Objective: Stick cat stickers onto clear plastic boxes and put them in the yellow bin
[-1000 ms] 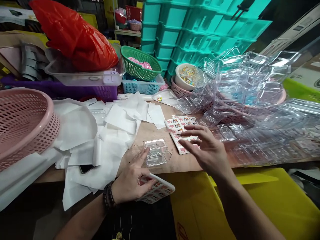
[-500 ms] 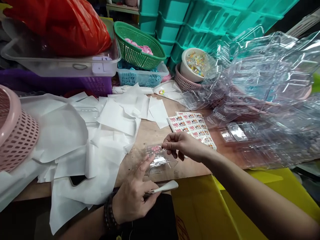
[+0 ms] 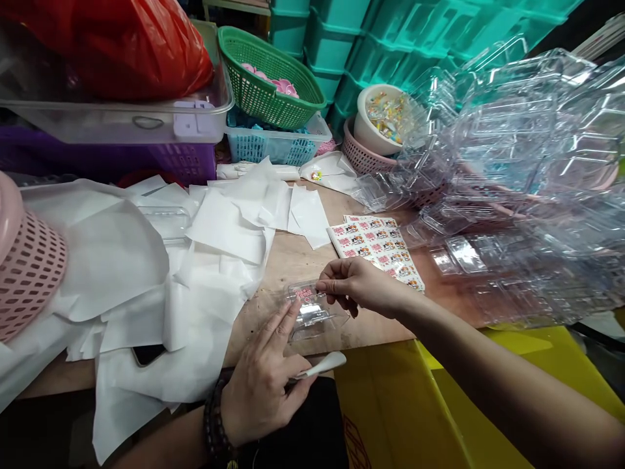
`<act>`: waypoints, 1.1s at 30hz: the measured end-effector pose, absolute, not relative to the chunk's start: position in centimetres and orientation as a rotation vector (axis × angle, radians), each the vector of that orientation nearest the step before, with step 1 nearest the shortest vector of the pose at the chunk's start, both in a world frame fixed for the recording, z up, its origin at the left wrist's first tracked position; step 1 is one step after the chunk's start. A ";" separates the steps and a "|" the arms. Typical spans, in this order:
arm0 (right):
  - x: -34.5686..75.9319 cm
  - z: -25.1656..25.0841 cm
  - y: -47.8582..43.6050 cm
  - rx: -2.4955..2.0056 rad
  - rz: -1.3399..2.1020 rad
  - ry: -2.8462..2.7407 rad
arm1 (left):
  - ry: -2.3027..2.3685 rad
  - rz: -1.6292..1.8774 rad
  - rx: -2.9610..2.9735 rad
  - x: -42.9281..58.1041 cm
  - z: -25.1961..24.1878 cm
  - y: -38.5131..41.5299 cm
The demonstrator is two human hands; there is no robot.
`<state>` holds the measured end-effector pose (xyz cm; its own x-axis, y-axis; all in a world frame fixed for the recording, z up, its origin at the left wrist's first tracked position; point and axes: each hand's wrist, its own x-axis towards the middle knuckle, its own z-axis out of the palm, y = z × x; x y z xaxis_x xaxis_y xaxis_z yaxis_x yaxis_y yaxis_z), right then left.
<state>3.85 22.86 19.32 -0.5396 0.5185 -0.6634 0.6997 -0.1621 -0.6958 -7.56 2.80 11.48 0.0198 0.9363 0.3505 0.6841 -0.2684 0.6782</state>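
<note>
On the near side of the clear box (image 3: 312,320), the left hand (image 3: 266,384) nips a folded sheet (image 3: 326,363) between thumb and curled fingers, while its two longest fingertips reach up to the box's left edge and seem to steady it. A second ago that sheet showed its printed face; now it is almost edge-on. The box itself lies on the wooden table (image 3: 288,251), close to the front edge. Over its upper part sits a pink-lettered sticker (image 3: 303,293), which was not there a second ago. The right hand (image 3: 354,286), then hovering open beyond the box to the right, has come in to it and appears to pinch the sticker's right end between thumb and forefinger, so the sticker looks placed but not let go. Just past the box, to its right, lie printed sheets (image 3: 390,251); left of it, loose white papers (image 3: 219,231); farther right, a heap of clear packaging (image 3: 517,143). Well beyond stand a green basket (image 3: 273,104) and teal crates (image 3: 332,42).
</note>
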 end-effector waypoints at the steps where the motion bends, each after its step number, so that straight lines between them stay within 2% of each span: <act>1: 3.8 19.4 22.7 1.424 -1.763 1.941 | 1.681 1.085 1.980 -7.5 11.5 2.8; 4: 3.3 19.6 22.0 1.407 -1.577 2.050 | 1.732 1.018 1.975 -7.5 11.8 3.0; 9: 3.4 20.3 21.3 1.270 -0.608 2.534 | 1.778 0.985 1.997 -7.7 12.6 3.3; 11: 4.7 20.6 21.6 1.327 -0.418 2.569 | 1.764 0.993 1.990 -7.9 12.7 3.3; 13: 6.8 20.3 21.7 1.450 -0.564 2.533 | 1.735 1.003 1.974 -8.0 12.7 3.2; 18: 10.0 15.9 18.7 1.500 -1.567 2.268 | 1.635 1.045 1.941 -8.3 12.3 2.7; 22: 8.9 12.9 16.3 1.858 -1.820 2.427 | 1.535 1.056 1.866 -9.0 12.4 2.2; 24: 8.5 13.8 16.4 1.953 -1.564 2.701 | 1.507 1.080 1.784 -9.5 12.9 1.7; 26: 8.3 15.8 17.1 1.956 -0.899 3.034 | 1.514 1.138 1.680 -10.0 13.4 0.9; 28: 8.1 17.6 17.7 1.747 -0.230 3.191 | 1.527 1.209 1.521 -10.3 13.8 0.2; 29: 7.9 18.2 17.8 1.596 -0.019 3.203 | 1.524 1.233 1.412 -10.4 13.9 -0.2; 33: 5.9 17.2 16.4 1.070 0.275 3.131 | 1.451 1.203 0.991 -10.1 14.2 -1.5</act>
